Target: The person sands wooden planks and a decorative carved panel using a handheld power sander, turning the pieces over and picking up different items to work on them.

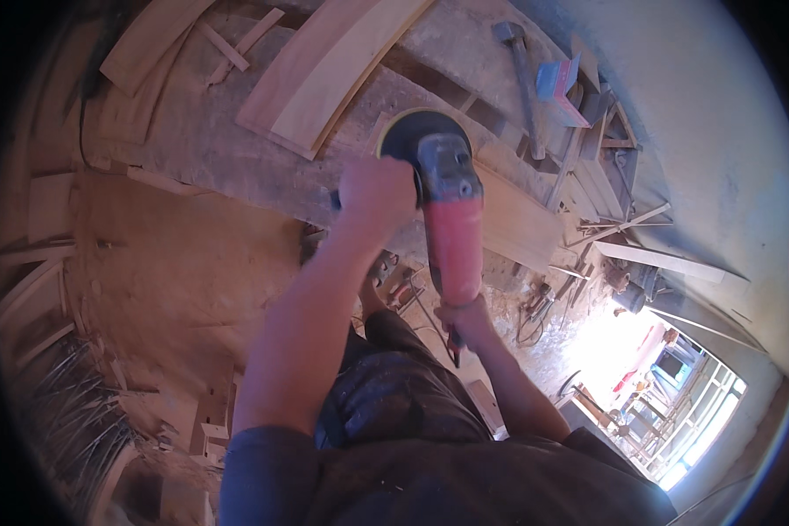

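Observation:
Both of my hands hold a red and dark grey disc sander (458, 241) with a round pad (401, 133) at its far end. My left hand (375, 186) is closed around the dark side handle by the pad. The rear grip is wrapped by my right hand (466, 321), closer to my body. Under the sander lies a flat wooden board (519, 221), partly hidden by the tool. Whether the pad touches the wood I cannot tell. Just beyond, a wide two-toned plank (320, 74) lies on the dusty workbench (184, 162).
A hammer (522, 74) and a blue and pink box (559, 88) lie at the far right of the bench. Wood scraps (618, 223) are piled against the right wall. More boards (153, 44) rest at the far left. Sunlight enters through an opening (675, 394) at lower right.

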The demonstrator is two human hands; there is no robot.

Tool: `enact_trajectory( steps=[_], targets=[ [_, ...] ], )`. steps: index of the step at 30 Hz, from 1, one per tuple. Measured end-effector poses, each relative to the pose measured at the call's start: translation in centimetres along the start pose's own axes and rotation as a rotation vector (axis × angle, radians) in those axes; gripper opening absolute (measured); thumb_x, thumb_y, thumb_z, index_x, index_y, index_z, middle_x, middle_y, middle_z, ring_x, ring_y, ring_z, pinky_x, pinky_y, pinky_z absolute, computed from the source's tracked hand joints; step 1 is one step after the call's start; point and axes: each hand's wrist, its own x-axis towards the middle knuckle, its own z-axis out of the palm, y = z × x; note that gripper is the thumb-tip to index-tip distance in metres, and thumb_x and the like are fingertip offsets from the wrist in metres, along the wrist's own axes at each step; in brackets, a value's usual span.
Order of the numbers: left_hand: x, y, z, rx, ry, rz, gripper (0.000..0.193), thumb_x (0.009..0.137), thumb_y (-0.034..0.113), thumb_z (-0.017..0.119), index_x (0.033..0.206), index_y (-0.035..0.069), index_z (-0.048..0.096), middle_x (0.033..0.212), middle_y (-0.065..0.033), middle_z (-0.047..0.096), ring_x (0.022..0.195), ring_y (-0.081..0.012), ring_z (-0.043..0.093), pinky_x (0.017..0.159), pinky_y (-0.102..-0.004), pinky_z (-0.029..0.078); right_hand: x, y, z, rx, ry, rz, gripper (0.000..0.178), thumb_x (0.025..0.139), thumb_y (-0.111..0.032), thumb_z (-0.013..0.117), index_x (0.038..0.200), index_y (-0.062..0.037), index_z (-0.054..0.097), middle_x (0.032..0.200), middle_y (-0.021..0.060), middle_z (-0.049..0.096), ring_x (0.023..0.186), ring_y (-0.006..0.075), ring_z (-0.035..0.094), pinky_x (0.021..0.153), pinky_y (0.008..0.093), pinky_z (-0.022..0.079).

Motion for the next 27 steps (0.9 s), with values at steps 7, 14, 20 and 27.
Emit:
enact_trajectory(
  steps=[7,14,20,27],
  targets=[
    [0.3,1.4,0.2,0.069,-0.017,-0.054,0.024,0.087,0.015,0.062,0.103,0.009,0.078,0.106,-0.0173,0.075,0.106,-0.034,0.072,0.091,-0.0449,0.057,-1.4,-0.6,0.5,-0.05,-0.02,0.021,0.02,0.077,-0.018,0.074,0.076,0.0009,0.066,0.062,0.0091,0.064,0.055,0.0187,0.066,0.051,0.0352,0.049],
    [3.3,0.3,-1.6,0.166,0.018,-0.154,0.029,0.08,0.022,0.071,0.103,0.006,0.077,0.107,-0.0189,0.074,0.103,-0.037,0.071,0.091,-0.0461,0.057,1.9,-3.4,0.5,-0.064,-0.012,-0.04,0.034,0.074,-0.021,0.072,0.09,0.0083,0.069,0.078,0.023,0.071,0.077,0.0351,0.073,0.069,0.043,0.055],
    [3.8,7.3,1.7,0.294,-0.076,-0.07,0.027,0.079,0.022,0.072,0.1,0.006,0.076,0.106,-0.0194,0.074,0.103,-0.037,0.071,0.089,-0.046,0.057,-0.3,0.6,-3.1,-0.004,-0.041,0.079,0.041,0.074,-0.022,0.072,0.1,0.0101,0.068,0.084,0.0247,0.071,0.081,0.0382,0.073,0.07,0.0436,0.056],
    [6.3,15.8,5.5,0.347,-0.16,0.048,0.027,0.078,0.022,0.071,0.1,0.006,0.077,0.106,-0.0197,0.074,0.102,-0.0365,0.071,0.09,-0.0452,0.057,-1.3,3.2,-9.3,0.151,-0.014,0.235,0.045,0.075,-0.023,0.073,0.106,0.0081,0.068,0.088,0.025,0.072,0.087,0.0377,0.074,0.072,0.0457,0.056]
  ],
)
